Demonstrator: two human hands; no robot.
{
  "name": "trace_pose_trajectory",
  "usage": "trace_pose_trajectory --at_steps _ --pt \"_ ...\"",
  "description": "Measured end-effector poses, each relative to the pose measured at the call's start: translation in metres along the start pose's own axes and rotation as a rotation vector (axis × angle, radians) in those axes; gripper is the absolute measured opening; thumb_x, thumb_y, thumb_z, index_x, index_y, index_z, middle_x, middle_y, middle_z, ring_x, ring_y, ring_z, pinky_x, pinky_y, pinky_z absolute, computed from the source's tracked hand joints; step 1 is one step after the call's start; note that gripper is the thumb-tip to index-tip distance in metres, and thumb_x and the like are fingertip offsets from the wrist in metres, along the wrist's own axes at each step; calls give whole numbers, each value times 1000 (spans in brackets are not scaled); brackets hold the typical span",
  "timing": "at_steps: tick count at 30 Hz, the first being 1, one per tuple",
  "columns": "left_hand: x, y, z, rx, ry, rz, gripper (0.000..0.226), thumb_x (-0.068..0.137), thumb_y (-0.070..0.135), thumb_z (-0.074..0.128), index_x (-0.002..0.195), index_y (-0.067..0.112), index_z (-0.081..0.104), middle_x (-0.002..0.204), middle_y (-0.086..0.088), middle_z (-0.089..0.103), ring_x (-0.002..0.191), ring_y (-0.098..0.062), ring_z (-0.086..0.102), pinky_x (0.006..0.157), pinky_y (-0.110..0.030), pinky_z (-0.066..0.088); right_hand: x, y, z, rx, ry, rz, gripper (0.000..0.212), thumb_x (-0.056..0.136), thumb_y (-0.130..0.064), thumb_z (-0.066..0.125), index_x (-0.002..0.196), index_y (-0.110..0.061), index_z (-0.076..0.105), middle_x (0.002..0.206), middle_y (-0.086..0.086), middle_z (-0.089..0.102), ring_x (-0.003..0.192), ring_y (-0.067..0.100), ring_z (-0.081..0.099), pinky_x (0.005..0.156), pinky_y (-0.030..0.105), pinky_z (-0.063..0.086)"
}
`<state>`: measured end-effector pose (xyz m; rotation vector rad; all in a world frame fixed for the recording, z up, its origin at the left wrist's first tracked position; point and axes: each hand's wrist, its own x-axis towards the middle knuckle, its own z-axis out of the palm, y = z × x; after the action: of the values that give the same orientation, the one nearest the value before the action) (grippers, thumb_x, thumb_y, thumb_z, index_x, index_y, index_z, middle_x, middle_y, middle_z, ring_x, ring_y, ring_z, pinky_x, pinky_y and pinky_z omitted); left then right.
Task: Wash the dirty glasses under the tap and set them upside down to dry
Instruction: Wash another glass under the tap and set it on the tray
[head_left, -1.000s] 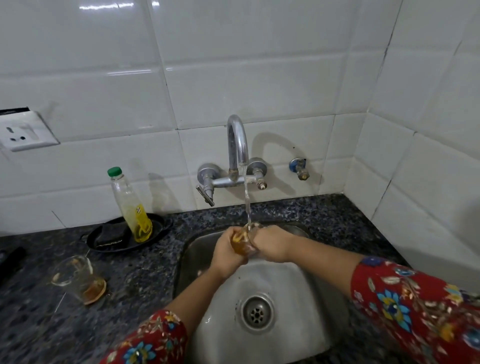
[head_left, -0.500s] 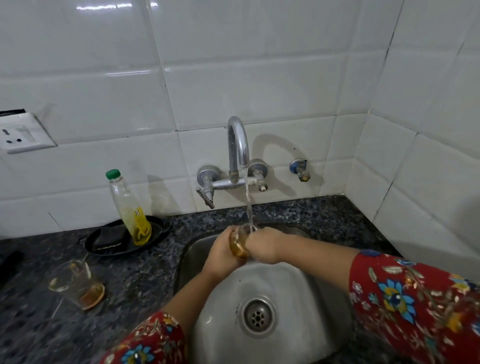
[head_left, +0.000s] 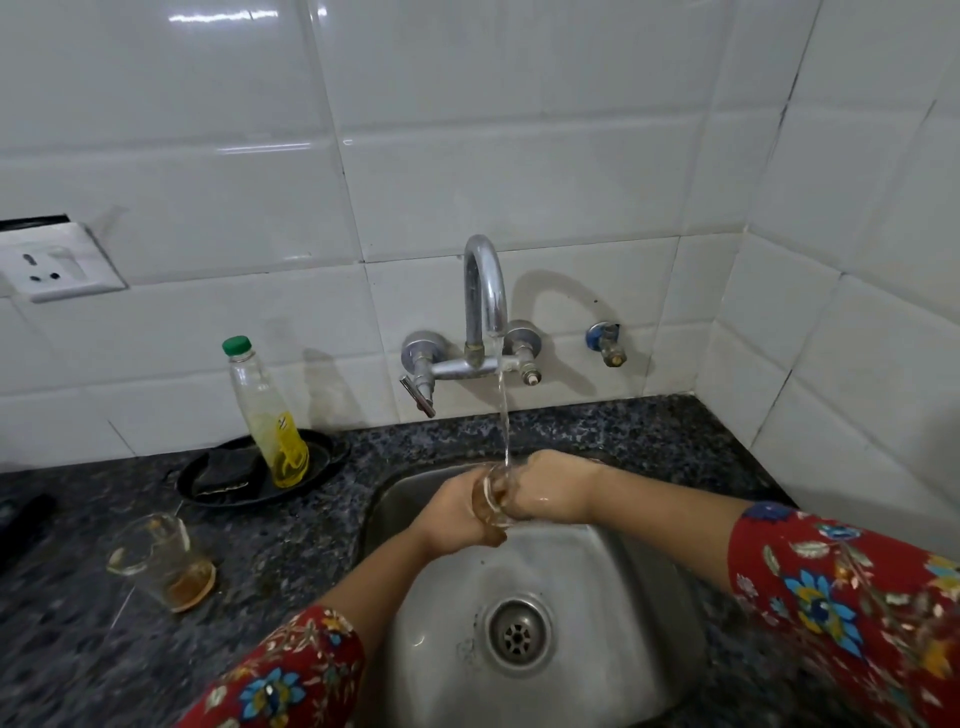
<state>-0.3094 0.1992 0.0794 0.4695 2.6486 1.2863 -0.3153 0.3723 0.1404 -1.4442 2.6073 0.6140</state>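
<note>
Lighting is even and fairly bright, coming from above and left. The tap (head_left: 485, 291) and bottle (head_left: 265, 415) throw soft shadows rightward onto the wall tiles (head_left: 519, 130). There are glare streaks on the topmost tiles. Tile joints bow toward the frame edges, as a wide lens gives. The sleeves (head_left: 857, 597) at the lower edge are smeared, while the centre is reasonably sharp.

Glossy white wall tiles (head_left: 519, 156), corner at right. White power socket (head_left: 57, 270) on left wall. Dark speckled granite countertop (head_left: 291, 545). Light glints on upper tiles.
</note>
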Motion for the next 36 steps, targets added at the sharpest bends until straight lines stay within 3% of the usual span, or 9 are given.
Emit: trace_pose_trajectory --at_steps 4,7,11,14,18,20,25,29,36 --pt "-2 13 13 -90 242 -27 26 83 12 72 103 25 62 93 13 68 86 10 64 72 -3 45 15 -14 0 274 -93 217 24 92 -20 51 107 -6 63 112 14 65 97 31 62 78 36 50" --pt "-3 15 6 -84 163 8 40 79 8 76 112 21 58 101 15 63 90 18 59 77 -3 44 9 -4 -8 119 -31 163 22 93 -8 50 111 -8 62 117 9 63 103 28 61 79 34 46" --pt "-2 14 8 -21 126 16 41 70 24 79 106 32 60 103 13 68 98 1 63 90 -30 53 11 -13 -3 -37 -103 133 17 93 -12 50 104 -8 62 112 10 64 103 29 61 77 36 44" --pt "-6 17 16 -102 246 26 32 72 25 78 95 37 61 95 13 69 93 1 65 86 -28 55 14 -17 -3 88 -90 152 19 93 -14 48 103 -6 62 110 12 64 100 31 62 74 34 46" --pt "-5 12 6 -47 114 34 43 69 24 81 107 30 63 106 9 68 101 -1 64 92 -28 54 5 -8 8 4 54 85 23 91 -4 50 108 -12 62 115 7 64 106 28 61 88 37 49" --pt "-3 11 6 32 130 10 42 66 25 79 103 33 62 103 12 67 98 -3 63 90 -32 54 7 -16 9 241 42 229 19 92 -8 49 106 -10 61 112 12 64 102 30 61 77 34 46" --pt "-8 16 15 94 307 -77 36 64 39 74 95 32 58 90 13 67 85 -2 62 72 -26 54 13 -25 1 1485 -34 416 15 92 -3 49 94 -10 62 85 -1 56 80 9 54 75 24 50" --pt "-11 14 5 688 220 -30 40 76 32 64 113 21 52 115 2 56 110 -22 50 75 -38 49 6 -42 8 2164 161 526 21 96 -4 50 98 -18 65 91 -2 66 84 6 61 81 20 51" --pt "-33 5 -4 1137 95 16 53 82 16 63 130 22 41 138 -3 42 128 -28 37 94 -43 39 8 -73 27 2736 180 779 40 104 -24 29 100 -7 65 87 7 76 94 18 65 85 31 48"
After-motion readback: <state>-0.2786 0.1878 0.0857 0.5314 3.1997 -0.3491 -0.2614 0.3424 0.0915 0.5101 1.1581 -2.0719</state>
